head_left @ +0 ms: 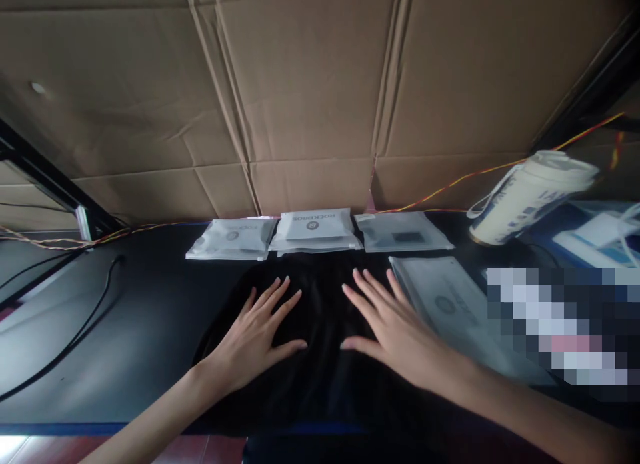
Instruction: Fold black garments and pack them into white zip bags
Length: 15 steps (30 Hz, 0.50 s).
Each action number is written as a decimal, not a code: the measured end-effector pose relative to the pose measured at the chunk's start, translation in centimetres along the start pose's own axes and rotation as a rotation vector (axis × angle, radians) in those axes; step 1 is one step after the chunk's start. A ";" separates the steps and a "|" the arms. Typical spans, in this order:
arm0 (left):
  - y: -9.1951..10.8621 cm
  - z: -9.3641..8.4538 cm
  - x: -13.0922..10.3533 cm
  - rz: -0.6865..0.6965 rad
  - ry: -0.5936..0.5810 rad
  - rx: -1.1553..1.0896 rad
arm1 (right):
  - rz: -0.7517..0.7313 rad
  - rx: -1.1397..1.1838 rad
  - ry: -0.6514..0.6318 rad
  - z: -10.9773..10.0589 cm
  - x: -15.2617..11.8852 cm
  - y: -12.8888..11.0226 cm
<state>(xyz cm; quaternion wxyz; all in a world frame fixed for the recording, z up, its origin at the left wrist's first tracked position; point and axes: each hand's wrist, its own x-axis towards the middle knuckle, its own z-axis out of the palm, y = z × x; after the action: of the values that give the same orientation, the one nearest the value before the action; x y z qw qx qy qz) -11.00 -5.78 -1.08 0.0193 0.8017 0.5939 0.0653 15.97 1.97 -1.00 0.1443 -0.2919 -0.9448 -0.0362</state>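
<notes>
A piece of black cloth (320, 377) lies spread on the dark tabletop in front of me; its exact kind is hard to make out. My left hand (257, 327) rests flat on its left part, fingers spread and holding nothing. On the right part lies my right hand (387, 324), palm down, fingers likewise apart. Just beside the right hand is a frosted zip bag (445, 304) with a round logo, partly covered by my right forearm.
Along the back stand a left frosted bag (233, 239), a middle ROCKBROS bag (315, 229) and a right bag (405, 232). A white tumbler (533, 197) is at right, near a blurred-out patch (565, 331). A black cable (95, 317) crosses the left; cardboard (310, 84) walls the back.
</notes>
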 end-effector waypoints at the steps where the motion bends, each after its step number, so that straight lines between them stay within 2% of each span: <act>1: 0.0 -0.1 0.1 -0.002 -0.005 0.000 | -0.038 0.017 -0.016 -0.3 -0.5 -0.6; 3: 0.2 -0.5 -0.1 -0.003 0.017 0.006 | -0.102 0.043 -0.043 -1.1 -1.6 -1.6; 5: 0.8 -1.3 -0.9 -0.005 0.087 0.011 | -0.139 0.076 -0.045 -2.2 -2.8 -2.1; 7: 1.6 -2.1 -2.6 -0.003 0.152 0.009 | -0.160 0.112 -0.048 -3.5 -4.4 -2.1; 9: 2.3 -2.4 -5.2 0.020 0.145 0.004 | -0.184 0.117 -0.061 -4.4 -6.1 -1.8; 12: 2.4 -1.3 -9.1 0.107 0.109 0.046 | -0.216 0.055 -0.044 -4.7 -8.7 -1.3; 15: 1.8 0.6 -11.7 0.168 0.120 0.137 | -0.225 0.059 -0.028 -4.0 -10.7 -1.3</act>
<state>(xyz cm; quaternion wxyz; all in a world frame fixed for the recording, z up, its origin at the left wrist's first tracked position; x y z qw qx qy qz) -12.56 -17.49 -2.47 -0.0769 0.8428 0.5276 0.0737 24.71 -5.53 -0.30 0.1345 -0.1801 -0.9742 -0.0204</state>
